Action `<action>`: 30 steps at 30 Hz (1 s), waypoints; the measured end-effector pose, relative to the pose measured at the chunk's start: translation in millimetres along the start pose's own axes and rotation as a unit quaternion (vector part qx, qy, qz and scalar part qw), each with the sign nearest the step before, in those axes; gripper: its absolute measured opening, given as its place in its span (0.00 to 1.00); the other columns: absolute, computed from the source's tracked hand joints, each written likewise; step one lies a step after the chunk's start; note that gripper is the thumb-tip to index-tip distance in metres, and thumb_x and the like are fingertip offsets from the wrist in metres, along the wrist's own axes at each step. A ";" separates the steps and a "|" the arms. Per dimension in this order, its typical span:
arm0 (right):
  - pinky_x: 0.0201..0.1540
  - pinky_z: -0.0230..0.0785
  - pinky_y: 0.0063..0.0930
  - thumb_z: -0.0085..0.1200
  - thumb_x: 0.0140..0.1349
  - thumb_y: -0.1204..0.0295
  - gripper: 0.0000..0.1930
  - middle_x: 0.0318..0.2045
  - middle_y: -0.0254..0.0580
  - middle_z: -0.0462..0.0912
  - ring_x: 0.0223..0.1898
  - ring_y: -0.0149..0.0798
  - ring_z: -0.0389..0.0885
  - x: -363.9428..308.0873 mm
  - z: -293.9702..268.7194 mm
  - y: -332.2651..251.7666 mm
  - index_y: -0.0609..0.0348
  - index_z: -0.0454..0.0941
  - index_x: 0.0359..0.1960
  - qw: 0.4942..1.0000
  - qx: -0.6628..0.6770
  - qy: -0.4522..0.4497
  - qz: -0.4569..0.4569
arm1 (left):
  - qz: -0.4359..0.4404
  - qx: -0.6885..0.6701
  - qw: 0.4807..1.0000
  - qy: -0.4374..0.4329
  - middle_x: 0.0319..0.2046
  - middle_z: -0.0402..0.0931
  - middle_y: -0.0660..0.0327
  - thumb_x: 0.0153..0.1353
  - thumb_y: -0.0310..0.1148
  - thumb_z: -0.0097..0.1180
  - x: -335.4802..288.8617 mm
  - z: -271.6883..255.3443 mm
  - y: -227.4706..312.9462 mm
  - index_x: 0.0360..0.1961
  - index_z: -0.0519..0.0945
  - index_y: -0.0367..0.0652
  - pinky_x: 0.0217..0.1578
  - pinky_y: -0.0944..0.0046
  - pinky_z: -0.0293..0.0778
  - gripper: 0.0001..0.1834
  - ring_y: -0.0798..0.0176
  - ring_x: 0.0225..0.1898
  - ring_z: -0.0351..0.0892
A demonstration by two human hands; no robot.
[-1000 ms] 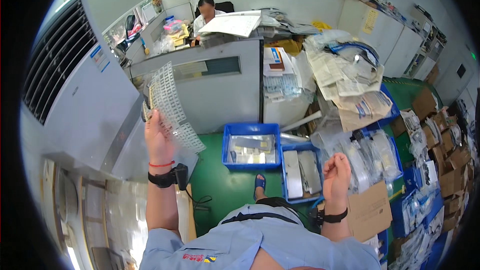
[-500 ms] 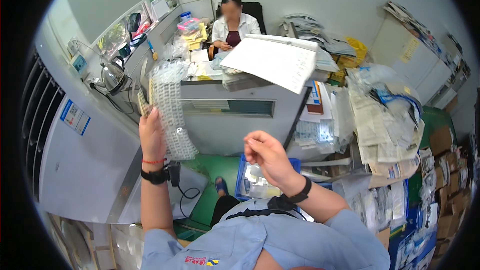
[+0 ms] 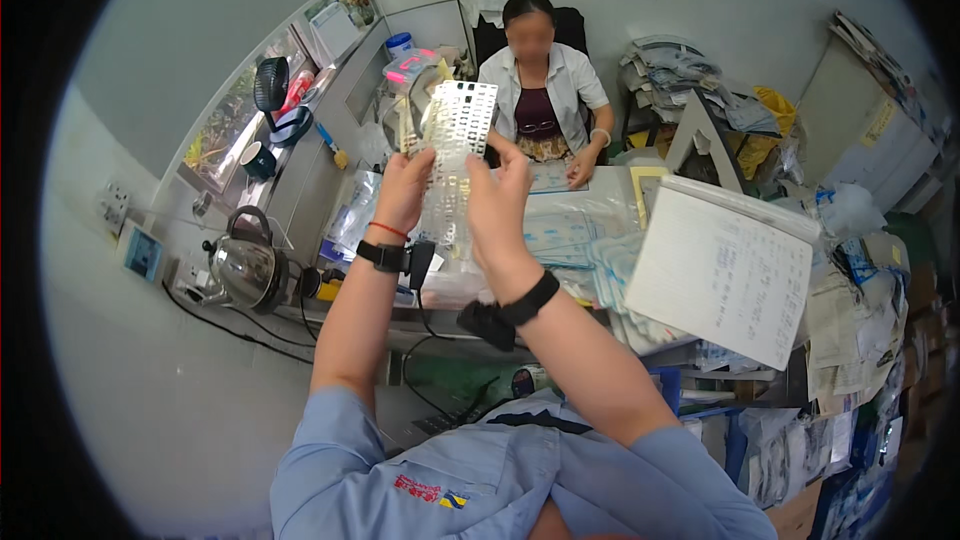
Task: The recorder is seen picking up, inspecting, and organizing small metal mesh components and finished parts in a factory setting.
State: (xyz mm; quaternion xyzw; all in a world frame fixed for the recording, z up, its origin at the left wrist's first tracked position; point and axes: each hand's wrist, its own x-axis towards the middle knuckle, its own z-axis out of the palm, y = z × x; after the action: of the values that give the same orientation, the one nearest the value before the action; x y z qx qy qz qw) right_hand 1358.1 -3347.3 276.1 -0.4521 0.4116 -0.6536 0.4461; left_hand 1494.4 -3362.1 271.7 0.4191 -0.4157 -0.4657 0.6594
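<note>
In front of me, above the desk, I hold up a thin silvery perforated sheet [image 3: 455, 145] with rows of square cutouts, resembling a keyboard plate. Its lower part looks translucent, and whether there is more than one layer I cannot tell. My left hand [image 3: 402, 198] is closed on its left edge. On the right edge, my right hand [image 3: 498, 208] grips it with the thumb in front and the fingers partly hidden behind. Beneath the hands, the desk [image 3: 625, 185] bears clear plastic bags [image 3: 560, 230] with blue markings.
Across the desk sits a person [image 3: 540, 80] in a white shirt, one hand on the desktop. An open notebook [image 3: 715, 270] lies on stacked bags at the right. A metal kettle [image 3: 245, 258] with cables stands at the left, near a black fan [image 3: 271, 85]. Piled papers [image 3: 845, 310] hang at the far right.
The perforated sheet has moved right, over the desk. My right hand, previously apart from it, now grips its right edge. The desk appears closer, and the seated person's head is raised.
</note>
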 end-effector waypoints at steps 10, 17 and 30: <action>0.44 0.69 0.26 0.56 0.59 0.75 0.17 0.42 0.43 0.77 0.42 0.33 0.77 91.0 41.9 73.5 0.67 0.67 0.47 0.950 0.258 -0.030 0.176 | -0.081 0.083 0.985 -0.126 0.27 0.73 0.72 0.62 0.32 0.55 84.6 -76.1 -72.0 0.39 0.75 0.41 0.28 0.75 0.62 0.08 0.79 0.26 0.66; 0.35 0.71 0.24 0.54 0.55 0.81 0.11 0.33 0.39 0.79 0.32 0.31 0.79 94.1 30.2 112.2 0.64 0.72 0.41 0.975 0.157 -0.039 0.154 | -0.161 0.018 0.977 -0.137 0.32 0.77 0.67 0.63 0.35 0.54 76.3 -67.0 -90.5 0.45 0.74 0.39 0.32 0.73 0.69 0.13 0.75 0.31 0.74; 0.36 0.67 0.23 0.56 0.52 0.79 0.07 0.30 0.36 0.79 0.31 0.30 0.77 100.3 2.5 131.4 0.66 0.77 0.33 0.989 0.064 -0.023 0.132 | -0.190 -0.043 0.981 -0.003 0.33 0.77 0.64 0.62 0.31 0.51 78.7 -57.9 -118.0 0.43 0.75 0.40 0.31 0.69 0.71 0.10 0.69 0.30 0.76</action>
State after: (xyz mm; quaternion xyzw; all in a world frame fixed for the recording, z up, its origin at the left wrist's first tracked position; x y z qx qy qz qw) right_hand 1368.9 -3478.0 175.5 -0.3790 0.4143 -0.6034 0.5662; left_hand 1534.8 -3453.7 155.7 0.4605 -0.3103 -0.6006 0.5752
